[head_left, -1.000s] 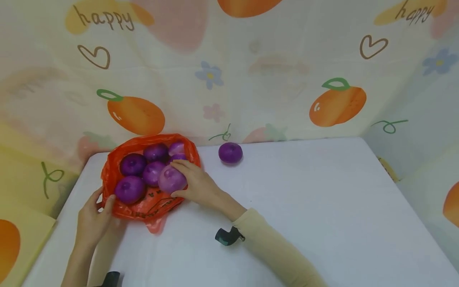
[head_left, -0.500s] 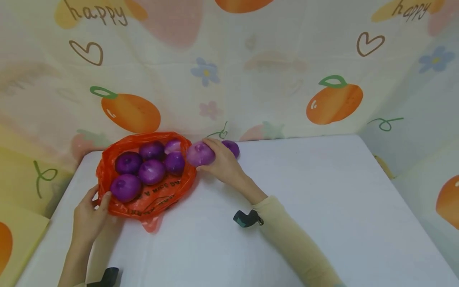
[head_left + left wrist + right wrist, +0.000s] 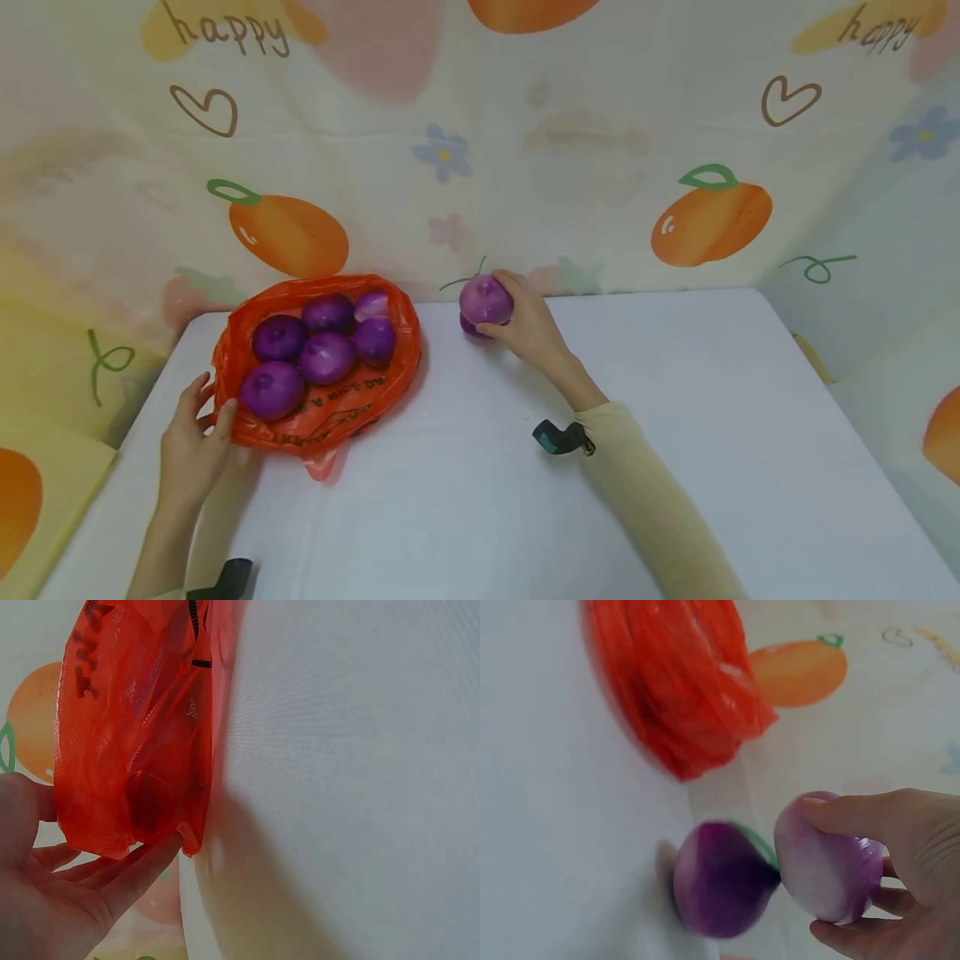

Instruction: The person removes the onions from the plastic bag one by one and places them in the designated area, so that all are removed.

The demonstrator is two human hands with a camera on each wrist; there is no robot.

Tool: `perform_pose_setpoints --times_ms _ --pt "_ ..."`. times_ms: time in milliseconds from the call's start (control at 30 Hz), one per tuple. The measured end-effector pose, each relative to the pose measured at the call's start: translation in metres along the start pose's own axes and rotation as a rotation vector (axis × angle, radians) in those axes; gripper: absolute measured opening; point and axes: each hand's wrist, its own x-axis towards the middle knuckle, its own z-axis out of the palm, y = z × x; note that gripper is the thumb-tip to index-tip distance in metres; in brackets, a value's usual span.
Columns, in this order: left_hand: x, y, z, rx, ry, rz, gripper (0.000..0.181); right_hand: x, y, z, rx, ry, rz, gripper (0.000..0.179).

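Observation:
My right hand (image 3: 531,325) grips a pale purple onion (image 3: 483,297) between thumb and fingers near the table's back edge. A darker onion (image 3: 721,881) on the table lies right beside it in the right wrist view; the head view shows only a sliver of it below the held one. At the left, an orange-red plastic bag (image 3: 330,429) lies with its mouth spread, several purple onions (image 3: 272,390) inside. My left hand (image 3: 193,450) holds the bag's left rim, thumb on the edge and fingers outside, as the left wrist view (image 3: 67,900) also shows.
A white cloth covers the table (image 3: 525,508). Behind it hangs a printed curtain (image 3: 585,192) with fruit and flower pictures, close to the back edge. Black camera mounts (image 3: 564,437) sit at both wrists.
My right hand has lifted the pale onion out of the bag and carried it right, over to the onion by the back edge. The left hand stays at the bag's rim.

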Motion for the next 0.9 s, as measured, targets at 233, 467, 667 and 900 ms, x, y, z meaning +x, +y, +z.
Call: perform_pose_setpoints --times_ms 233,467,667,900 --pt "-0.002 0.001 0.001 0.007 0.022 0.000 0.049 -0.001 0.025 -0.019 0.009 0.031 0.063 0.078" --pt "-0.003 0.000 0.002 0.011 -0.001 -0.035 0.049 -0.003 0.041 -0.027 -0.006 0.046 0.076 0.077" --pt "-0.005 -0.001 0.004 -0.009 0.022 -0.056 0.046 -0.002 0.058 -0.030 0.009 0.072 0.047 0.062" --pt "-0.004 0.000 0.005 -0.003 0.023 -0.042 0.045 -0.006 0.070 -0.033 -0.027 0.057 0.122 0.071"
